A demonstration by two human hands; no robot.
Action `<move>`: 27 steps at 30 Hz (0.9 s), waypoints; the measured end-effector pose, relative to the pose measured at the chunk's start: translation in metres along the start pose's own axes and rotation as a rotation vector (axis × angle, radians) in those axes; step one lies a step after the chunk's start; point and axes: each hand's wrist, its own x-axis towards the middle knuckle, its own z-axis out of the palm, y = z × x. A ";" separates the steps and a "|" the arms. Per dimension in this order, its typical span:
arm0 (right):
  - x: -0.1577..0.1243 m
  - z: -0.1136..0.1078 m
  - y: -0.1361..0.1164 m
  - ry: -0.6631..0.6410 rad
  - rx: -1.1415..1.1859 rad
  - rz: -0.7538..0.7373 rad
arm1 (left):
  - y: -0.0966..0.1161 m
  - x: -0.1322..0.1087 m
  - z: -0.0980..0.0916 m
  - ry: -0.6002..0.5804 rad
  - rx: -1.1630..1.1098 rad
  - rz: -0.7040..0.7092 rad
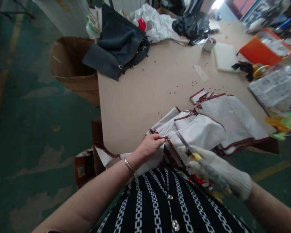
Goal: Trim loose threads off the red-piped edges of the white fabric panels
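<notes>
My bare left hand [150, 146], with a bracelet at the wrist, pinches the edge of a white fabric piece [196, 131] trimmed in dark red. The white glove on my right hand [214, 168] is wrapped round a tool [199, 157] with a thin metal end and a wrapped, yellowish handle. That metal end points up and left over the fabric, a little right of my left hand. More white pieces with red edging [235, 116] lie overlapped to the right, along the table's front edge.
Beyond the fabric, the beige table [135, 97] carries dark scraps, a black bag [121, 42], a small can [209, 44], a white block [225, 56] and an orange box [264, 48]. Plastic bags [278, 87] lie at the right. A cardboard bin [75, 68] stands left of the table.
</notes>
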 end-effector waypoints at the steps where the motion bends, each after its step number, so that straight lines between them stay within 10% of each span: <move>1: 0.000 0.011 0.009 -0.073 0.000 0.011 | -0.001 0.000 0.001 0.009 -0.021 -0.002; 27: 0.028 0.054 0.054 -0.060 0.158 0.017 | -0.015 -0.008 0.007 0.036 -0.106 -0.029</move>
